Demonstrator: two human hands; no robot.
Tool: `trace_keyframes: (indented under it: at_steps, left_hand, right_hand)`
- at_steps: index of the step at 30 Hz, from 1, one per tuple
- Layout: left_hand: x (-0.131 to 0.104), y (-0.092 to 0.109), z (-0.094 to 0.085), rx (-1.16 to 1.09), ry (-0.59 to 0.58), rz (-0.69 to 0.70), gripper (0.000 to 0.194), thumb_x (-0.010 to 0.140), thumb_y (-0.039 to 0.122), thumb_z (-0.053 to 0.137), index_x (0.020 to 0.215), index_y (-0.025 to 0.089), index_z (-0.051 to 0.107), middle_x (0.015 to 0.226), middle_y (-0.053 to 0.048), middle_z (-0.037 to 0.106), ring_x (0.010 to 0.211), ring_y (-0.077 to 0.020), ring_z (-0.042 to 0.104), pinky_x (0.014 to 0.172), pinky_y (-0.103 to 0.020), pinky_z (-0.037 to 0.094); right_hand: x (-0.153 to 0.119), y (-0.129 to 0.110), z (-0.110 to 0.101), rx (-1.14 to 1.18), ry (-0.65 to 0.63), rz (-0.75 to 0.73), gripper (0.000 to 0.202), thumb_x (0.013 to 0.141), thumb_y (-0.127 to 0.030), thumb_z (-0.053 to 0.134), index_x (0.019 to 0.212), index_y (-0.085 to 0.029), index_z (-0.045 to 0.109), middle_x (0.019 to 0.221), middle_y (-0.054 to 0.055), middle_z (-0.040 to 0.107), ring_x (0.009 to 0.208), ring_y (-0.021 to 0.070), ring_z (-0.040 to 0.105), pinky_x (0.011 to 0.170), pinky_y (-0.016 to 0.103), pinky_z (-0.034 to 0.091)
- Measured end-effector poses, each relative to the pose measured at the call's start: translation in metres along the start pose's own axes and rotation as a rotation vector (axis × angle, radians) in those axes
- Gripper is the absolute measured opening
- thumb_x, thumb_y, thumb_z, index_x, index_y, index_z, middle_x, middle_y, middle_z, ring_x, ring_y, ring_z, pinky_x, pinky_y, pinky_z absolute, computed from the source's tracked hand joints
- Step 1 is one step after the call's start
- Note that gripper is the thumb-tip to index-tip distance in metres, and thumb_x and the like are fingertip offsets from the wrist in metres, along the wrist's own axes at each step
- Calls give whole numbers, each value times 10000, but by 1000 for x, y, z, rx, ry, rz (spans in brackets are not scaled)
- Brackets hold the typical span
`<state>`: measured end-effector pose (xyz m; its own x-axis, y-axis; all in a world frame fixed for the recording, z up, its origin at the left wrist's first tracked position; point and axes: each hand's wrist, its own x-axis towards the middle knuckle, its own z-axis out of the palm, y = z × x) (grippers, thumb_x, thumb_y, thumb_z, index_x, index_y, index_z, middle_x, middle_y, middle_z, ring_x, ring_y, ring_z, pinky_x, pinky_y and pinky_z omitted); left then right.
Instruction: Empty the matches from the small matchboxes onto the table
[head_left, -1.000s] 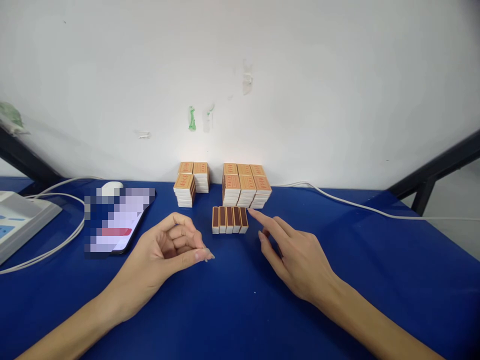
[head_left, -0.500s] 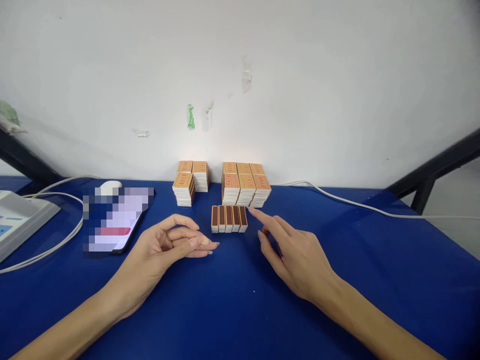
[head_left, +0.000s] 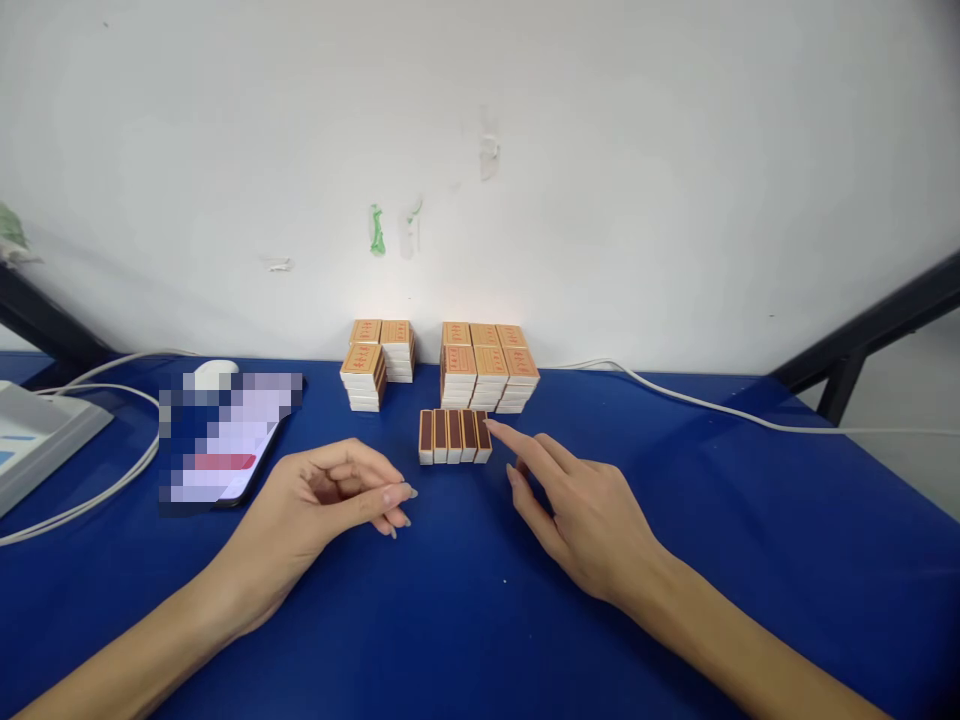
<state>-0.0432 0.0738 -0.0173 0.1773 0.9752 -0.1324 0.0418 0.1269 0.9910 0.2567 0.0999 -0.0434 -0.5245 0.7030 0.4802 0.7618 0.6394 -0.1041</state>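
Head view: right hand (head_left: 592,520), grip spread, forefinger touching the row of matchboxes (head_left: 454,436) standing on edge mid-tabletop (head_left: 750,520); a hard nudge could topple them. Left hand (head_left: 330,500) loosely curled, empty.

The left hand (head_left: 330,500) has loosened from the pinched curl it held a second ago: its fingers stretched out toward the row of matchboxes (head_left: 454,437) half a second back and now bend downward again, a little farther from that row. The right hand (head_left: 577,510) has crept leftward, so its forefinger tip now touches the row's right end.
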Motion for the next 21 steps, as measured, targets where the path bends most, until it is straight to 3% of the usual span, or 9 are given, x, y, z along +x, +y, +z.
trace_keyframes:
  at_steps: [3,7,12,15,21]
  left_hand:
    - [-2,0,-3,33,-11,50,129,940,315,926,846,255,862,873,-15,774,797,-132,723,765,-206,592]
    - [-4,1,-6,10,-50,104,260,949,235,762,689,237,773,999,-47,739,943,-193,714,891,-287,578]
    - [-4,6,-7,-50,-87,95,237,880,220,635,659,212,719,888,-80,722,813,-224,682,775,-336,560]
    - [-3,7,-6,-72,-95,81,246,906,285,626,691,205,716,801,-72,706,755,-216,659,733,-322,548]
    - [0,-1,-5,-3,-35,19,476,1060,529,694,711,206,670,672,-10,667,660,-152,637,716,-256,544]
  right_hand:
    - [0,0,0,-1,-4,-8,465,1196,-243,431,1649,-190,517,968,4,718,580,137,628,544,314,449]
    - [-1,0,1,-2,-13,-21,476,1195,-234,432,1660,-204,531,980,8,707,587,130,612,550,308,433]
    - [-2,2,3,4,-20,-37,482,1189,-217,444,1657,-218,561,1025,18,709,594,119,617,531,303,418]
    - [-2,2,3,11,-22,-44,482,1183,-211,454,1648,-213,580,1050,28,712,606,122,639,522,303,433]
    - [-3,2,3,18,-8,-53,466,1176,-198,464,1615,-175,619,1064,47,733,605,120,648,534,302,472]
